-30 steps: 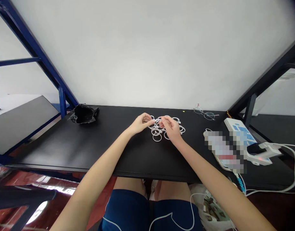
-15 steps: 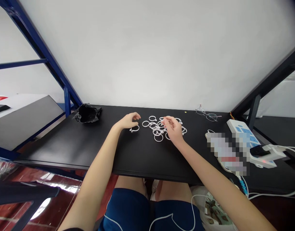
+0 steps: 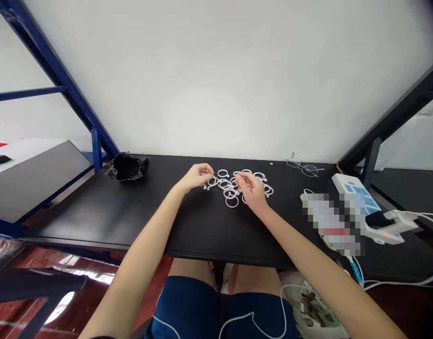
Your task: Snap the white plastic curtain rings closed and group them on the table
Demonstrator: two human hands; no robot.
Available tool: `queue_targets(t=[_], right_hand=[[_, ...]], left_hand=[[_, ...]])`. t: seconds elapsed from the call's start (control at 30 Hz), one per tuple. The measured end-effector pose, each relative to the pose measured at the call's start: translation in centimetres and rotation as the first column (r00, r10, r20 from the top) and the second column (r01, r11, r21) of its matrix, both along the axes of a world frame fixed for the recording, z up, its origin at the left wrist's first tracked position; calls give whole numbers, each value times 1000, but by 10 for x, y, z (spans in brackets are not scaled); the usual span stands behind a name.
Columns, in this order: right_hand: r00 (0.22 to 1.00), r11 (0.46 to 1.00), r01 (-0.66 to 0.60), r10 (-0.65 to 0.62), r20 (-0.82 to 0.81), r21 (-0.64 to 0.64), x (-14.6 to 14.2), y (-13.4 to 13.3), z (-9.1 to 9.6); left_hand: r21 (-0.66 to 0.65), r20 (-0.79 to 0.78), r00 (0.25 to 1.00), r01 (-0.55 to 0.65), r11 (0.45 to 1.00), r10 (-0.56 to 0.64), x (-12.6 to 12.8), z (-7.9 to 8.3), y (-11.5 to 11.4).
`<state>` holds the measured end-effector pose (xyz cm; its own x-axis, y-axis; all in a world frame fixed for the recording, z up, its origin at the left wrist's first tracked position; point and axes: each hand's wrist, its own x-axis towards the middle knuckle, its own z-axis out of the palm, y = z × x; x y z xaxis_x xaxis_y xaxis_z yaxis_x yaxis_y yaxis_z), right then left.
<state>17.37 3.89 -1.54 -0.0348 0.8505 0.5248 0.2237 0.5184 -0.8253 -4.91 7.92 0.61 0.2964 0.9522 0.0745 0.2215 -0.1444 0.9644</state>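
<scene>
Several white plastic rings (image 3: 232,202) lie in a loose pile at the middle of the black table (image 3: 96,212). My left hand (image 3: 197,176) is at the pile's left edge, fingers pinched on one white ring (image 3: 209,182). My right hand (image 3: 252,189) rests over the pile's right half, with its thumb and forefinger pinched together over the rings; what it holds is too small to name.
A crumpled black bag (image 3: 127,167) lies at the table's back left. A pair of glasses (image 3: 304,167) sits at the back right. A white power strip (image 3: 357,197) with cables and a blurred object (image 3: 331,219) occupy the right side. Blue steel frame (image 3: 78,113) stands left.
My left hand moved left away from the pile to set a ring down, then came back right to the pile's edge and pinched a ring. My right hand stayed over the pile.
</scene>
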Motion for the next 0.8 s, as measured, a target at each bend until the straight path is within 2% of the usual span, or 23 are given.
queue_targets(t=[0.07, 0.13, 0.2, 0.27, 0.37, 0.53, 0.67, 0.8], right_hand=[[999, 1000, -12, 12, 37, 18, -1, -1, 1], [995, 999, -20, 15, 100, 46, -2, -2, 0], [985, 995, -42, 27, 169, 86, -2, -2, -1], [976, 989, -71, 43, 213, 128, -2, -1, -2], [975, 984, -75, 38, 219, 162, -2, 0, -4], [978, 986, -17, -18, 208, 168, -3, -1, -4], [972, 981, -76, 33, 231, 177, -4, -2, -3], [973, 983, -58, 16, 230, 176, -4, -2, -3]], left_hand=[[-78, 222, 975, 46, 996, -27, 16, 0, -5], [-153, 371, 929, 67, 986, -6, 31, -1, -10], [-173, 489, 868, -7, 985, 92, 42, -2, -15], [-189, 546, 828, -27, 982, 129, 50, -3, -20], [-214, 577, 808, 9, 977, 119, 54, -2, -24], [-246, 547, 832, 59, 968, 88, 54, -2, -24], [-268, 522, 849, 66, 961, 87, 53, -1, -23], [-260, 521, 849, 62, 964, 86, 52, 0, -25]])
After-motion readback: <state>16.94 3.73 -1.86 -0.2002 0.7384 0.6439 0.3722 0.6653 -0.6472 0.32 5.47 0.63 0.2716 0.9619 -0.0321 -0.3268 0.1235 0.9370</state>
